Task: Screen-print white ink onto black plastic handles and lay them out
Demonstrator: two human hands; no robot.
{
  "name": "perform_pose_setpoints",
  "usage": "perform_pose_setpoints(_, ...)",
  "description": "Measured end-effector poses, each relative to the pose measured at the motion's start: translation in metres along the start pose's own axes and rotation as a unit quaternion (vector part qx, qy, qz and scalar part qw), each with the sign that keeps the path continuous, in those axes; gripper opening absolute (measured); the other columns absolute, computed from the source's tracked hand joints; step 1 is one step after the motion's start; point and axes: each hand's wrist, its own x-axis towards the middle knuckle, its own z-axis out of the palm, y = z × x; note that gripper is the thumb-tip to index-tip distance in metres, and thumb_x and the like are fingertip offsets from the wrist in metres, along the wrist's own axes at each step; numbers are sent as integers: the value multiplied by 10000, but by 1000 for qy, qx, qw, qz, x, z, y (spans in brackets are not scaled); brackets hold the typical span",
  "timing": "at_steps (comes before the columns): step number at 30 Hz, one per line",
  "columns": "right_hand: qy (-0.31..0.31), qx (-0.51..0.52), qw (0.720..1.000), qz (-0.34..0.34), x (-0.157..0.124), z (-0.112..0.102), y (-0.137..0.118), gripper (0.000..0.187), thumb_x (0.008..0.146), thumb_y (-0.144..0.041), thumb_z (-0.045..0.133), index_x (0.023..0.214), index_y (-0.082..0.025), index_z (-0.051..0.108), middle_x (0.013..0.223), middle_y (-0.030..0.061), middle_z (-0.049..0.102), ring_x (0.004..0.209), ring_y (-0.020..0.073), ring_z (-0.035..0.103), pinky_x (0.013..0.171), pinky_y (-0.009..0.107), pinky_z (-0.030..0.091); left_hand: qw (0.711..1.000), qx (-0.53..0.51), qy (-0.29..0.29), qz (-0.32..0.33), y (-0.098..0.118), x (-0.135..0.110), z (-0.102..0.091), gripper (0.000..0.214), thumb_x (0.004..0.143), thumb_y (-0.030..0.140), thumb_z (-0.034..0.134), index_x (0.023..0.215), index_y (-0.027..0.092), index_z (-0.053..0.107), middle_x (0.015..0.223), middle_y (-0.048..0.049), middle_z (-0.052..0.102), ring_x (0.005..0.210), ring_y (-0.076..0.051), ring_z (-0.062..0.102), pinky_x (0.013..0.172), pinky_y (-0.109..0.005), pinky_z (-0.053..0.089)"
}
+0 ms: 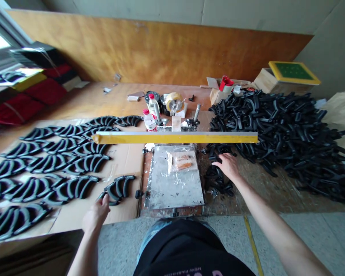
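My left hand (97,214) rests at the near edge of the cardboard sheet (126,161), its fingers touching a small group of curved black plastic parts (119,188). My right hand (228,165) reaches into a small heap of black parts (217,180) just right of the metal plate (174,178), fingers spread over them. The plate is wrapped in clear film and carries an orange-pink patch (183,161). Above it a yellow-framed screen (175,137) stands raised.
Rows of curved black parts (46,165) cover the cardboard at left. A big pile of black parts (287,130) fills the right side. Bottles (149,119), a tape roll (174,102) and boxes (227,90) sit behind. A green-faced frame (293,72) lies at the back right. Red cloth (37,92) lies far left.
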Motion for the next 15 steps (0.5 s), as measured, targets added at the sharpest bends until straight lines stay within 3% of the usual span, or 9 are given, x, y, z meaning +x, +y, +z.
perform_pose_setpoints(3, 13, 98, 993, -69, 19, 12, -68, 268, 844, -367, 681, 1063, -212, 681, 1019, 84, 646, 937, 233, 601, 842, 350, 472, 998, -54, -16, 42, 54, -8, 10, 339, 772, 516, 516, 708, 197, 612, 495, -26, 572, 508, -217, 558, 476, -281, 414)
perform_pose_setpoints(7, 15, 81, 987, -141, 35, 42, -139, 259, 853, -206, 666, 1107, -247, 698, 1030, 69, 640, 996, 235, 565, 896, 373, 442, 960, -219, -39, 170, 147, -25, 20, 389, 802, 538, 549, 933, 179, 625, 611, -7, 618, 536, -151, 559, 489, -226, 428)
perform_pose_setpoints(11, -14, 46, 981, -187, 33, 57, -158, 370, 851, -246, 681, 1220, -249, 653, 1061, 72, 648, 1007, 243, 536, 910, 394, 426, 891, -369, -32, 262, 217, -53, 12, 345, 844, 499, 540, 987, 188, 581, 646, 9, 622, 514, -112, 539, 495, -210, 441)
perform_pose_setpoints(15, -36, 39, 973, -224, 28, 63, -158, 380, 918, -250, 582, 1295, -210, 600, 1106, 92, 647, 1052, 234, 526, 943, 386, 430, 836, -465, -17, 293, 251, -78, 2, 247, 874, 376, 491, 952, 171, 604, 613, 9, 585, 510, -98, 505, 484, -196, 412)
